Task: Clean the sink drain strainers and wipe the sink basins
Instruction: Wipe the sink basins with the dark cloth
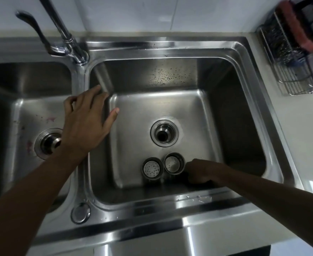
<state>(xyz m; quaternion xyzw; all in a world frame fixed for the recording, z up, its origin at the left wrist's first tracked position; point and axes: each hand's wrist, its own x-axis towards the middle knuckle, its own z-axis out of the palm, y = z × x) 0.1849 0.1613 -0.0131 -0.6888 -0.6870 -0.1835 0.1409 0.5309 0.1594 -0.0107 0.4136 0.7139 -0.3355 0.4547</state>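
Observation:
Two round metal drain strainers stand side by side on the floor of the right basin (235, 100), near its front wall: the left strainer (153, 168) and the right strainer (173, 164). My right hand (200, 171) is curled low in that basin, its fingertips against the right strainer's side. The right drain (164, 133) is an open hole. My left hand (86, 119) hovers over the divider with fingers spread, holding nothing, its fingertips by the blurred faucet spout (104, 78). The left drain (48, 143) has a metal piece in it, and pink stains dot the left basin (32, 115).
The faucet (72, 45) with its lever stands at the back, between the basins. A wire rack (298, 71) with a red scrubber (296, 24) sits on the counter at the back right. A round metal cap (80, 213) lies on the front rim. Water drops mark the back wall.

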